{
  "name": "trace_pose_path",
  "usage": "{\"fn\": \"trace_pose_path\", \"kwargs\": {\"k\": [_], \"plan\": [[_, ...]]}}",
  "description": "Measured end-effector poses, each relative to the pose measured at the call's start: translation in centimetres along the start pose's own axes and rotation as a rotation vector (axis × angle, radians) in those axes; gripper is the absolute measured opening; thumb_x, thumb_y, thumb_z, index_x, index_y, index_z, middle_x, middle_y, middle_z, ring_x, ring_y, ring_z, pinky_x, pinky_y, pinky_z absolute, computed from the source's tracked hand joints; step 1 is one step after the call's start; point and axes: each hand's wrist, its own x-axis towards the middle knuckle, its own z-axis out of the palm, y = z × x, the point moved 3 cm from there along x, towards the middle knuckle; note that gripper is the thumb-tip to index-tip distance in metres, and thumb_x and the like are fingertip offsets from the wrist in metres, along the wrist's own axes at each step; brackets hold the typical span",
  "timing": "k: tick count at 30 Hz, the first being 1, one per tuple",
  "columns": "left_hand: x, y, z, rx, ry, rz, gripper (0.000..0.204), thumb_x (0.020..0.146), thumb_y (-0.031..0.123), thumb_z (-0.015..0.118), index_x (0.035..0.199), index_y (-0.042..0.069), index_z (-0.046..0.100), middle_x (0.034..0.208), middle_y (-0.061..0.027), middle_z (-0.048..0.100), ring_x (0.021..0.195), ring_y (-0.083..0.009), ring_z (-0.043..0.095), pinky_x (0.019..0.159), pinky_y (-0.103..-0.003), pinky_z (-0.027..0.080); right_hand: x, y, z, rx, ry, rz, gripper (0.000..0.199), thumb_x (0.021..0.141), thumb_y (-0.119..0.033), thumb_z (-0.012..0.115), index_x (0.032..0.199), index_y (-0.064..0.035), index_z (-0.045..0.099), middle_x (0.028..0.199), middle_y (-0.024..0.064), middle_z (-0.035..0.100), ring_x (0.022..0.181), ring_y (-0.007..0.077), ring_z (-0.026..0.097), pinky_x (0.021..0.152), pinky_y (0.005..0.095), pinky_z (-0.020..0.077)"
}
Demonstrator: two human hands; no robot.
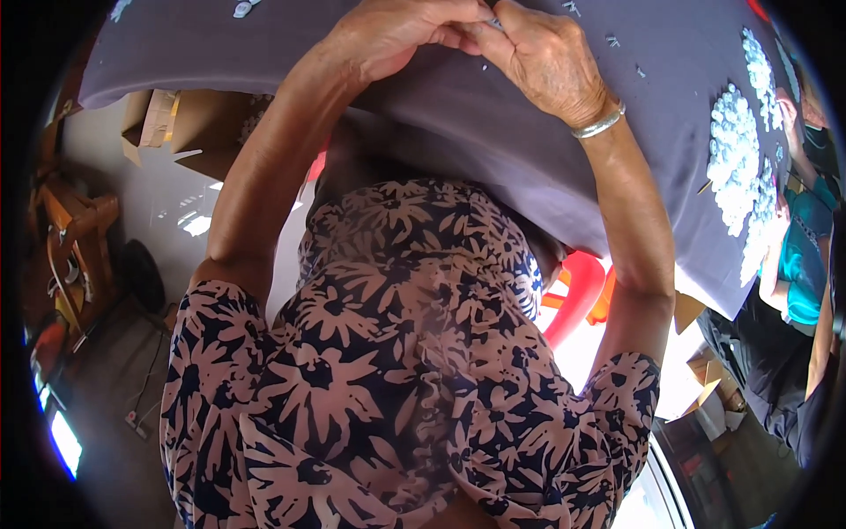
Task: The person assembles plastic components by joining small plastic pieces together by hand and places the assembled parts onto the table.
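Note:
Over the near edge of a table with a grey-purple cloth (423,97), my left hand (388,37) and my right hand (557,69) meet fingertip to fingertip. Both are closed in a pinch around a small pale piece (495,23), mostly covered by the fingers, so its kind cannot be made out. My right wrist wears a silver bangle (599,122). On the cloth beyond and beside my right hand lie several small grey-white pieces (613,41). A small white part (244,8) rests at the far left, past my left hand.
A large heap of small white parts (733,159) covers the right side of the table. Other people in dark and teal clothes (802,256) reach in there. Below the table's left edge stands an open cardboard box (207,128). A red chair (577,295) is beneath me.

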Motion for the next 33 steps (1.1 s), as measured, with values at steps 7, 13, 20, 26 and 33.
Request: {"fn": "trace_pose_path", "kwargs": {"k": [7, 13, 20, 26, 33], "plan": [[0.5, 0.1, -0.4, -0.047, 0.017, -0.049, 0.029, 0.089, 0.006, 0.058, 0.116, 0.009, 0.051, 0.089, -0.0039, 0.060, 0.081, -0.0156, 0.062, 0.068, -0.031, 0.054, -0.2, 0.5, 0.2, -0.011, 0.030, -0.066, 0.025, 0.087, -0.019, 0.063, 0.076, -0.0024, 0.049, 0.061, 0.0143, 0.055, 0.058, 0.0344, 0.059, 0.051, 0.0413, 0.0470], [-0.1, 1.8, -0.7, 0.118, 0.146, 0.086, 0.021, 0.088, 0.006, 0.062, 0.108, 0.006, 0.055, 0.089, -0.0031, 0.061, 0.075, -0.0124, 0.060, 0.065, -0.025, 0.050, 1.1, -0.3, -0.9, 0.038, 0.047, 0.024, 0.032, 0.082, -0.028, 0.069, 0.079, -0.0036, 0.049, 0.068, 0.0140, 0.061, 0.060, 0.0335, 0.063, 0.051, 0.0394, 0.0492], [-1.5, 7.6, -5.5, 1.116, 0.410, 0.371, 0.004, 0.085, 0.004, 0.062, 0.088, 0.004, 0.064, 0.079, -0.0028, 0.062, 0.070, -0.0092, 0.059, 0.060, -0.024, 0.046, -1.2, 6.2, -2.5, 0.693, 0.634, 0.597, 0.029, 0.094, -0.024, 0.057, 0.075, -0.0023, 0.053, 0.057, -0.0038, 0.040, 0.049, 0.0045, 0.038, 0.042, 0.0194, 0.0289], [-2.4, 8.9, -7.8, 1.299, 0.912, 0.608, 0.004, 0.084, 0.005, 0.061, 0.084, 0.001, 0.063, 0.076, -0.0032, 0.061, 0.067, -0.0094, 0.057, 0.059, -0.024, 0.045, -1.0, 6.7, -3.5, 0.842, 0.666, 0.743, 0.051, 0.097, -0.044, 0.046, 0.068, -0.0022, 0.046, 0.051, 0.0003, 0.033, 0.040, 0.0065, 0.029, 0.035, 0.0215, 0.0199], [-0.2, 4.7, -5.1, 0.791, 0.575, 0.514, 0.008, 0.083, 0.003, 0.063, 0.090, -0.001, 0.061, 0.087, -0.0059, 0.061, 0.067, -0.0109, 0.055, 0.061, -0.026, 0.046, -0.9, 7.4, -3.9, 0.973, 0.562, 0.689, 0.057, 0.097, -0.048, 0.041, 0.057, -0.0090, 0.032, 0.050, -0.0018, 0.024, 0.039, 0.0066, 0.022, 0.034, 0.0225, 0.0149]]}}
